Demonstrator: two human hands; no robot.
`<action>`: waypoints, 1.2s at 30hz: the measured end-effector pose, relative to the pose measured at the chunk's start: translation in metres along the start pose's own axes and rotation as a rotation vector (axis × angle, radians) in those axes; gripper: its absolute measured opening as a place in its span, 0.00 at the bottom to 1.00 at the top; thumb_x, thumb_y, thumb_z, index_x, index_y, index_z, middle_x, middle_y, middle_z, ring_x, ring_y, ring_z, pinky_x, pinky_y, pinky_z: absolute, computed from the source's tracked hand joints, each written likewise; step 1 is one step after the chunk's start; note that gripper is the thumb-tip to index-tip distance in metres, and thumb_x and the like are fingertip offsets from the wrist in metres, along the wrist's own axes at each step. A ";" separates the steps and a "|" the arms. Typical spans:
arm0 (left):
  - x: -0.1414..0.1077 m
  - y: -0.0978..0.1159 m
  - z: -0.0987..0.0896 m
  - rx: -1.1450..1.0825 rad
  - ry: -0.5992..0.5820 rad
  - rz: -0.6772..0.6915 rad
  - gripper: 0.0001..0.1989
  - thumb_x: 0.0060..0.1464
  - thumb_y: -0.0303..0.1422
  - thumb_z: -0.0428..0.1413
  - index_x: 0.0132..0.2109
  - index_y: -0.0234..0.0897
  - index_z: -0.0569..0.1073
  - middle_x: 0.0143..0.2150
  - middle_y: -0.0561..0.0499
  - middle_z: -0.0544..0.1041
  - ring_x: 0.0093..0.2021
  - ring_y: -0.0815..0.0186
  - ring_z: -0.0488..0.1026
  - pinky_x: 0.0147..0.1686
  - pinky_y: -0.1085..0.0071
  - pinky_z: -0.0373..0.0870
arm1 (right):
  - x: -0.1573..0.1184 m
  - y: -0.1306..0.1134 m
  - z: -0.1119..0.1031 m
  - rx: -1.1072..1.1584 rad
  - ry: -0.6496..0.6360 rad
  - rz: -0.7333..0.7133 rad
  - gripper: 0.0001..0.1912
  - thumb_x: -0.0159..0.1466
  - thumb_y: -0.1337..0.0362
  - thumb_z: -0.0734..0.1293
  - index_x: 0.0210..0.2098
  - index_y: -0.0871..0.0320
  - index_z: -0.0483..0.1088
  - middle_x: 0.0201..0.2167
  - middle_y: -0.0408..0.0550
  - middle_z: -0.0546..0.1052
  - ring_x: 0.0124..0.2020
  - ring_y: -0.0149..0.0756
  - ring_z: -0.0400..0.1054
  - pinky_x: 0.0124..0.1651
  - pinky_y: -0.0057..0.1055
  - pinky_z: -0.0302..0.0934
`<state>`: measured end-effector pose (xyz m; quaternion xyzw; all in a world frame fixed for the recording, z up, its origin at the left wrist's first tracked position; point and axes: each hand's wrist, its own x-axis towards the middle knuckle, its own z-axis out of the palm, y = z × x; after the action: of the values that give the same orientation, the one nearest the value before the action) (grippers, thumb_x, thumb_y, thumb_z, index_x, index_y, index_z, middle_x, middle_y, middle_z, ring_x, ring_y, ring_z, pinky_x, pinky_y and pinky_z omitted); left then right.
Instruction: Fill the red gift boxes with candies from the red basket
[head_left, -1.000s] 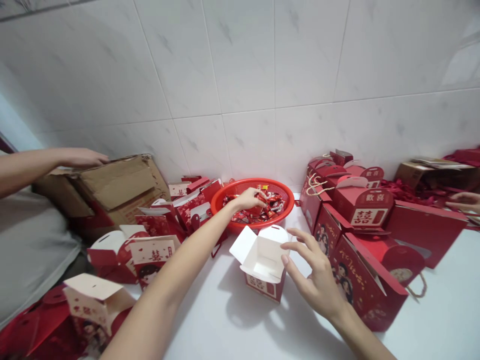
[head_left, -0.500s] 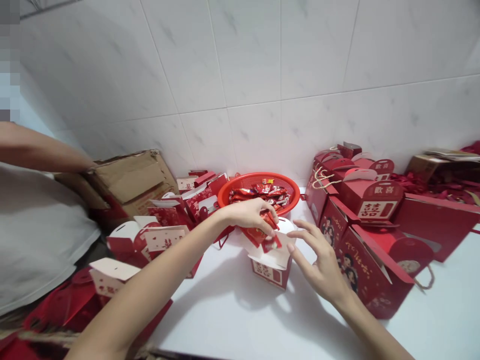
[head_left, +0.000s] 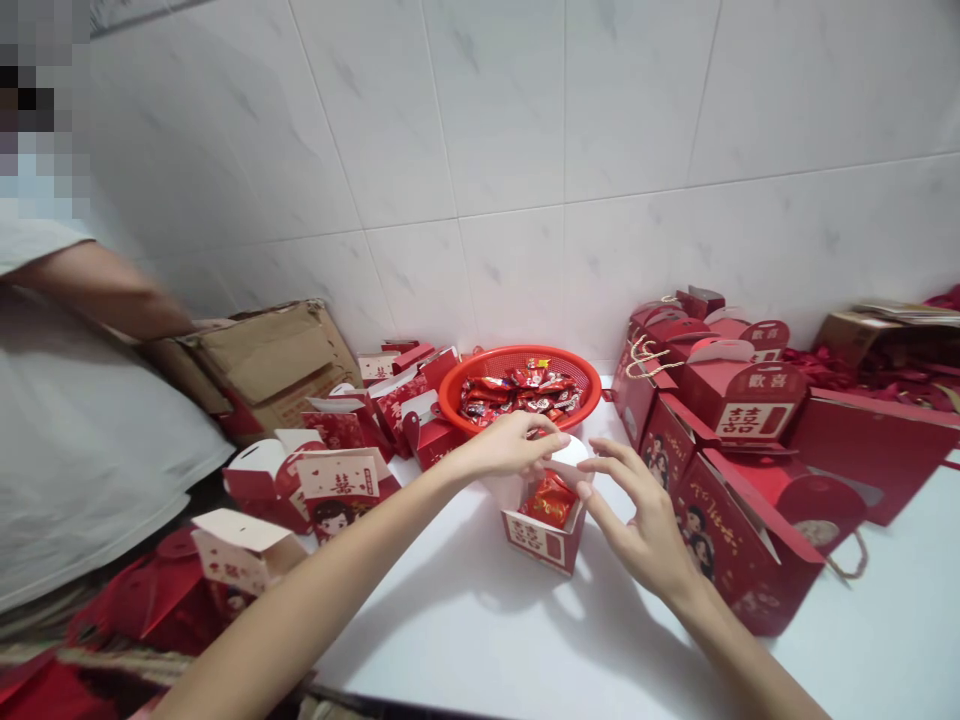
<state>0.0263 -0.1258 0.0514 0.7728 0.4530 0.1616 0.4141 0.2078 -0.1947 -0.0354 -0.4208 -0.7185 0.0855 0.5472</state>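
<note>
A small red and white box [head_left: 534,543] stands upright on the white table [head_left: 450,620], its top open. Red candy packets [head_left: 551,498] lie inside it. My left hand [head_left: 517,443] is at the box's back left, its fingers bent together at the white flap [head_left: 571,452]. On the right side of the same flap, my right hand [head_left: 637,510] has its fingers spread, the tips touching or very near the flap. Just behind the box sits a red basket [head_left: 450,395] with wrapped candies [head_left: 525,388].
Red gift boxes [head_left: 757,420] and large red bags [head_left: 750,560] stand at the right. More open boxes [head_left: 337,480] crowd the left. A person in a light shirt [head_left: 82,430] stands at the far left beside a cardboard box [head_left: 277,360]. A tiled wall rises behind.
The red packets that were in my left hand are now in the box, and that hand has moved to the back flap. The person at the left has shifted right in view.
</note>
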 end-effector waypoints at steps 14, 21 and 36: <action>-0.033 -0.007 -0.013 0.381 0.206 0.056 0.17 0.55 0.37 0.54 0.50 0.38 0.77 0.51 0.45 0.78 0.50 0.57 0.74 0.51 0.65 0.68 | 0.000 0.000 -0.003 0.003 0.016 0.008 0.09 0.67 0.59 0.65 0.42 0.55 0.74 0.52 0.55 0.74 0.54 0.46 0.71 0.54 0.42 0.67; -0.056 -0.022 -0.008 0.510 0.173 -0.079 0.23 0.46 0.35 0.61 0.52 0.40 0.77 0.53 0.45 0.77 0.51 0.52 0.73 0.50 0.64 0.67 | 0.001 0.004 -0.003 0.061 -0.013 0.017 0.10 0.67 0.61 0.65 0.46 0.54 0.72 0.54 0.54 0.73 0.56 0.46 0.69 0.56 0.43 0.66; -0.082 -0.017 0.019 0.331 0.110 0.207 0.30 0.56 0.43 0.61 0.63 0.45 0.66 0.59 0.45 0.73 0.53 0.54 0.71 0.51 0.61 0.68 | -0.007 0.018 0.017 0.190 -0.108 0.271 0.40 0.59 0.49 0.72 0.66 0.53 0.55 0.65 0.59 0.63 0.62 0.51 0.63 0.60 0.51 0.63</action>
<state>-0.0154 -0.1994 0.0364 0.8629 0.4131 0.1686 0.2374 0.2026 -0.1831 -0.0574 -0.4550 -0.6721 0.2484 0.5287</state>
